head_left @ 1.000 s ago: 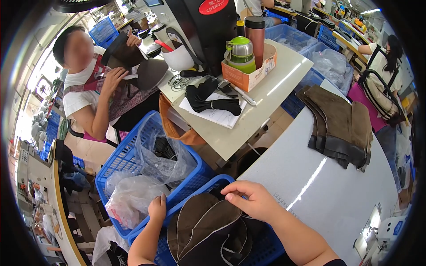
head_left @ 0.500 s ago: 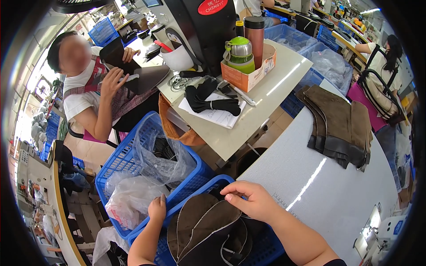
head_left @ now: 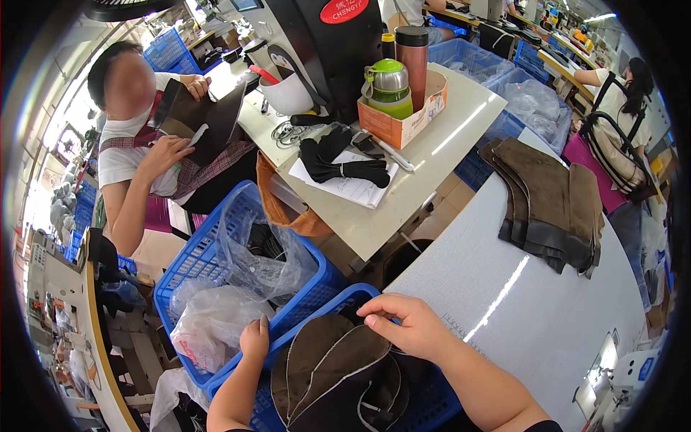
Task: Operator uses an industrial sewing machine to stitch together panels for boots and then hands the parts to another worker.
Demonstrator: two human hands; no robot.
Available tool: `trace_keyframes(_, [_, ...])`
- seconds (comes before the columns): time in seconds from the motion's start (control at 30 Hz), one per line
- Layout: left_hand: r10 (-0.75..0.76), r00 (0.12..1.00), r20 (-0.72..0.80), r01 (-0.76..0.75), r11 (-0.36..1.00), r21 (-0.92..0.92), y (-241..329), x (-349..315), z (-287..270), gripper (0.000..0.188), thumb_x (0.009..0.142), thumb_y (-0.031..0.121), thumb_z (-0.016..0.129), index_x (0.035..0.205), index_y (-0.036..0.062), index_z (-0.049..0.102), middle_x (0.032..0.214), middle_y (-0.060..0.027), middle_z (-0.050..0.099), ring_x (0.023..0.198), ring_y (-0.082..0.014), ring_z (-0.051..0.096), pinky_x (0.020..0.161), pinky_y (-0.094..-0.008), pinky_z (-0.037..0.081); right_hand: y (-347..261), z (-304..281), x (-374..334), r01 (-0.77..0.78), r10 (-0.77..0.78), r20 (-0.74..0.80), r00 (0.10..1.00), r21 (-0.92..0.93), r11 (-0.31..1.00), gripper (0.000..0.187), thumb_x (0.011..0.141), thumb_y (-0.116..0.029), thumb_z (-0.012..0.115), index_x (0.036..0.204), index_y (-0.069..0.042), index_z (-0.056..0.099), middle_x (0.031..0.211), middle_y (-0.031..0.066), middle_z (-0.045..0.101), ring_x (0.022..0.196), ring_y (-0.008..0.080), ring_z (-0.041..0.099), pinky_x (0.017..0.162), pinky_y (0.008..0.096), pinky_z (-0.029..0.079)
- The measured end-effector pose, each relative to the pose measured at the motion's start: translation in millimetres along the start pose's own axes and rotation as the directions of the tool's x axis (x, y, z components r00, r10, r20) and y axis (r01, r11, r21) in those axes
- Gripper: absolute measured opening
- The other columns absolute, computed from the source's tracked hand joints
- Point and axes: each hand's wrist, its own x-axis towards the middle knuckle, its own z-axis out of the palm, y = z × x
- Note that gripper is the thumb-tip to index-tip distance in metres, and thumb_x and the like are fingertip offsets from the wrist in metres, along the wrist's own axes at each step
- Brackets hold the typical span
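Observation:
In front of me, a blue plastic basket point(head_left: 440, 399) holds a bundle of dark brown, pale-edged material pieces point(head_left: 324, 363). My left hand point(head_left: 255, 337) is bent over the rims where this basket meets another blue basket point(head_left: 324, 277). Its fingers are curled and partly hidden, seemingly closed on the rim. Above the bundle's far right side, my right hand point(head_left: 397, 322) is open, with its fingers loosely bent, its thumb apart and nothing visible in it. Plastic bags point(head_left: 219, 324) and dark strips fill the farther basket.
Stacked brown pieces point(head_left: 551, 198) lie on the grey table point(head_left: 461, 288) to my right. The pale table point(head_left: 360, 230) ahead carries black gloves point(head_left: 342, 162), paper, a pen and a cardboard box point(head_left: 410, 119) with bottles. A co-worker point(head_left: 144, 144) sits at the left, holding dark sheets.
The co-worker has leaned and turned, drawing the dark sheets up and left, away from the pale table's edge. My hands and the bundle have not visibly moved.

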Motion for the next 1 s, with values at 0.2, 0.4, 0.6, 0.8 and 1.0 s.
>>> trace_keyframes(0.2, [0.005, 1.0, -0.007, -0.004, 1.0, 0.025, -0.8, 0.0, 1.0, 0.052, 0.098, 0.043, 0.038, 0.087, 0.0011, 0.067, 0.092, -0.0229, 0.065, 0.09, -0.0428, 0.061, 0.079, -0.0502, 0.046, -0.1, -0.2, 0.3, 0.006, -0.006, 0.003, 1.0, -0.016, 1.0, 0.023, 0.092, -0.019, 0.061, 0.104, 0.0, 0.066, 0.094, 0.01, 0.067, 0.084, 0.0182, 0.063, 0.076, 0.0302, 0.05])
trace_keyframes(0.4, [0.007, 1.0, -0.012, -0.007, 1.0, 0.026, -2.3, 0.5, 2.1, 0.052, 0.098, 0.042, 0.038, 0.086, 0.001, 0.067, 0.092, -0.0226, 0.065, 0.089, -0.0428, 0.061, 0.078, -0.0504, 0.046, -0.6, -0.2, -0.1, 0.008, -0.008, 0.002, 1.0, -0.005, 1.0, 0.023, 0.092, -0.019, 0.061, 0.104, 0.0, 0.066, 0.094, 0.0101, 0.067, 0.084, 0.0182, 0.063, 0.076, 0.0301, 0.05])
trace_keyframes(0.6, [0.018, 1.0, -0.016, -0.017, 1.0, 0.012, -2.3, 0.8, 1.9, 0.051, 0.098, 0.041, 0.038, 0.085, 0.0009, 0.067, 0.091, -0.0227, 0.065, 0.089, -0.0425, 0.061, 0.079, -0.0502, 0.046, 2.3, 0.4, 0.2, 0.013, -0.013, -0.001, 1.0, 0.002, 1.0, 0.023, 0.092, -0.019, 0.061, 0.103, 0.0, 0.066, 0.095, 0.0104, 0.067, 0.084, 0.0186, 0.063, 0.076, 0.0304, 0.05])
trace_keyframes(0.8, [0.006, 1.0, -0.01, -0.006, 1.0, 0.017, 0.0, 0.0, 0.2, 0.051, 0.098, 0.041, 0.039, 0.084, 0.0009, 0.067, 0.09, -0.0225, 0.065, 0.088, -0.0424, 0.061, 0.078, -0.0499, 0.046, 0.7, -0.4, 0.2, 0.015, -0.015, 0.001, 1.0, -0.012, 1.0, 0.024, 0.092, -0.02, 0.06, 0.103, 0.0, 0.066, 0.094, 0.0108, 0.067, 0.084, 0.019, 0.063, 0.076, 0.0304, 0.05])
trace_keyframes(1.0, [0.011, 1.0, -0.02, -0.01, 1.0, 0.019, -0.3, -0.3, 0.9, 0.051, 0.098, 0.041, 0.039, 0.084, 0.001, 0.067, 0.09, -0.0225, 0.065, 0.088, -0.0424, 0.061, 0.078, -0.0497, 0.046, 0.7, -0.4, 0.3, 0.016, -0.016, 0.002, 1.0, -0.016, 1.0, 0.024, 0.092, -0.02, 0.06, 0.103, 0.001, 0.065, 0.094, 0.0108, 0.067, 0.084, 0.0189, 0.063, 0.076, 0.0303, 0.05])
